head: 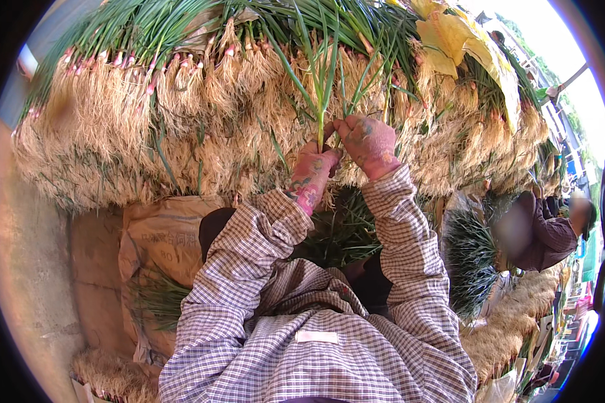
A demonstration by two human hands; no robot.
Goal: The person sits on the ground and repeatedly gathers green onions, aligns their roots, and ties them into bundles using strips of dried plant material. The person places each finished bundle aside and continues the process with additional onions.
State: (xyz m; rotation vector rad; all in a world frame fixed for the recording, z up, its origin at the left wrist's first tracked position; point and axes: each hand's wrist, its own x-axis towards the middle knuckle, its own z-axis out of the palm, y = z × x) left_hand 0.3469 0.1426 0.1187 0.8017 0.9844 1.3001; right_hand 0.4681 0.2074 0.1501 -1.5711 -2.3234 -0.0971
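My left hand [312, 171], in a pink patterned glove, is closed around the lower stem of a green leafy plant [321, 108] whose leaves point up and away from me. Touching it from the right, my right hand [367, 143], gloved alike, has its fingertips bent in at the stem; another few thin green leaves [352, 103] rise beside these fingers, and whether they are held is hidden. Behind both hands lies a long heap of similar plants with pink-white stem bases and long pale roots [101, 106]. More green leaves [343, 231] lie below my hands, between my forearms.
A printed woven sack [166, 237] lies at the left with green leaves on it. Yellow sheeting [446, 43] covers part of the heap. At the right a person [549, 231] sits by bundled greens [469, 257]; rows of pale roots [514, 317] lie nearer.
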